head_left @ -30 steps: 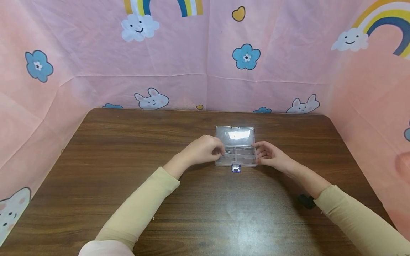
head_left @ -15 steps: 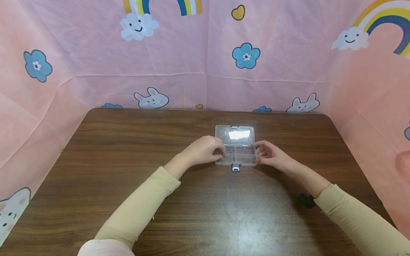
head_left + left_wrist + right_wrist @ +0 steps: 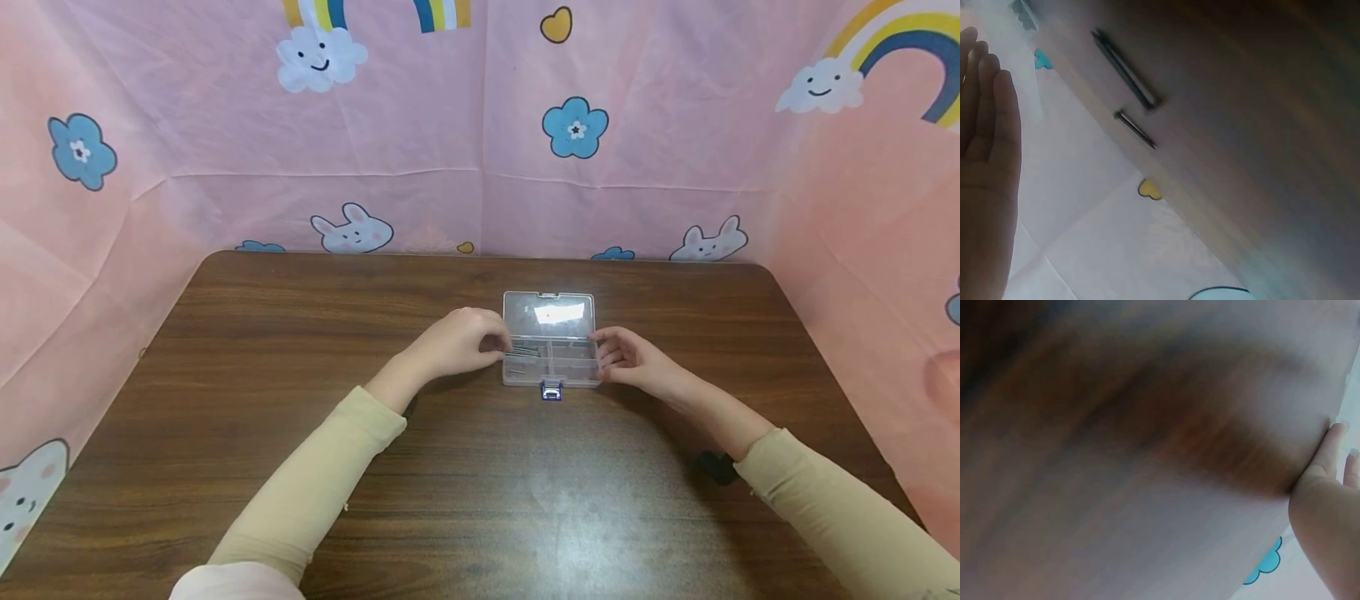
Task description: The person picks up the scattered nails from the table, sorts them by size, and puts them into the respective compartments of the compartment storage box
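A clear plastic compartment box [image 3: 574, 375] lies on the table with its lid [image 3: 525, 312] raised at the back. Dark metal nails [image 3: 523, 352] rest in its back left section, and a small piece of metal [image 3: 517, 372] is in the front left one. The curled fingertips of my left hand [image 3: 463, 340] are at the box's left edge, by the ends of the nails; whether they pinch one is hidden. My right hand [image 3: 637, 363] holds the box at its right end, thumb in front and fingers behind. A large nail [image 3: 1124, 70] and a smaller nail [image 3: 1135, 129] appear in the left wrist view.
The box's blue-edged latch [image 3: 551, 390] hangs down at the front. A brown wood-grain table [image 3: 480, 500] spreads around it. Pink printed cloth [image 3: 420, 125] hangs behind and at both sides. A dark object [image 3: 716, 467] sits under the right wrist.
My left hand has drawn back leftwards out of the box, so more of the nails shows. My right hand stays at the box's right end. The head view has shifted slightly.
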Tool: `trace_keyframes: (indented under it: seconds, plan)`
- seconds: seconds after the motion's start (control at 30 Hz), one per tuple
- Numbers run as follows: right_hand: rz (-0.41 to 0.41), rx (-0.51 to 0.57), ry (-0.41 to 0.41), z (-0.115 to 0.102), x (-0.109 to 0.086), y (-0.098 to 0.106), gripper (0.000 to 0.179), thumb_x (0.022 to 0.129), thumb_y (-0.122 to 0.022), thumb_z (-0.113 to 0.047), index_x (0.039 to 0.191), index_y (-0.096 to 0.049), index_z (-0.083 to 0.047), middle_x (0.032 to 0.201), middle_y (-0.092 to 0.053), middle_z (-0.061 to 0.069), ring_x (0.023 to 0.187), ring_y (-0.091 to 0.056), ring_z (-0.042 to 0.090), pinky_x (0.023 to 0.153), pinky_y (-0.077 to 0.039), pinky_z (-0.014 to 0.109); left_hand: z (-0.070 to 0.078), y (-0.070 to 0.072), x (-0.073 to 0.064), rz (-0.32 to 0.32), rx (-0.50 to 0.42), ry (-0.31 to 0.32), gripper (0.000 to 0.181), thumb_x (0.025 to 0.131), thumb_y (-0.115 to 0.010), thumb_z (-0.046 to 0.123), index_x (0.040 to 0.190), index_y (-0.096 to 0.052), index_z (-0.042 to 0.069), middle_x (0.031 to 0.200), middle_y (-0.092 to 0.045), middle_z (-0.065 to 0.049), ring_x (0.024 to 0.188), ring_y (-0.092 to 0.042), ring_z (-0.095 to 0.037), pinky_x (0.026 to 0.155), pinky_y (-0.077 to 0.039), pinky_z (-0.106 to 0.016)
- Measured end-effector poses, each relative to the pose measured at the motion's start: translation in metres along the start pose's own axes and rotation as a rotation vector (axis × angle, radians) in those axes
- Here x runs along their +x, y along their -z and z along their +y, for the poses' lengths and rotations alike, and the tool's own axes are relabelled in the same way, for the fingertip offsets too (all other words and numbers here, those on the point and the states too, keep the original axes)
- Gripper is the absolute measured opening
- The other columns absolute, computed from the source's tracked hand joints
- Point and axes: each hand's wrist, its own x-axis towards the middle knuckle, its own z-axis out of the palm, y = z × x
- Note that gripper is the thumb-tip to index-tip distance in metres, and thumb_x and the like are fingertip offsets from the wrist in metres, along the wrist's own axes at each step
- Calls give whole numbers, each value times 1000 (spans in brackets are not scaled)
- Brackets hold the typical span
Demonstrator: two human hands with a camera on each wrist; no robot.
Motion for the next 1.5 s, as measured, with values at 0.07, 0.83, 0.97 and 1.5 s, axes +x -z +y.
trace_keyframes:
  seconds: [0.07, 0.83, 0.97, 1.5]
  plan:
    - [-1, 5, 5, 0, 0, 0, 54, 100, -61, 8, 149, -38, 13, 115, -55, 13, 103, -58, 11, 89, -55, 14, -3, 2, -3, 1, 9, 12, 9, 92, -79, 4, 98, -80, 11, 99, -77, -1, 91, -70, -14, 87, -61, -31]
    - [4, 3, -6, 2, 0, 1, 56, 100, -62, 8, 150, -38, 12, 116, -54, 15, 103, -58, 10, 90, -55, 13, -29, 25, -39, -86, 34, 131, 9, 91, -81, 5, 96, -79, 12, 99, -77, -1, 88, -70, -14, 83, -61, -34]
    - [0, 8, 4, 2, 1, 1, 55, 100, -62, 8, 149, -38, 13, 115, -55, 11, 103, -59, 10, 90, -55, 14, -32, 26, -43, -97, 35, 137, 9, 91, -81, 6, 96, -79, 13, 98, -77, -1, 87, -70, -13, 83, -61, -33]
    - [11, -15, 5, 4, 1, 1, 55, 99, -63, 7, 149, -40, 10, 117, -55, 15, 103, -59, 10, 89, -55, 15, -39, 30, -61, -132, 28, 140, 9, 90, -81, 6, 94, -80, 14, 95, -76, 3, 83, -65, -9, 78, -57, -29]
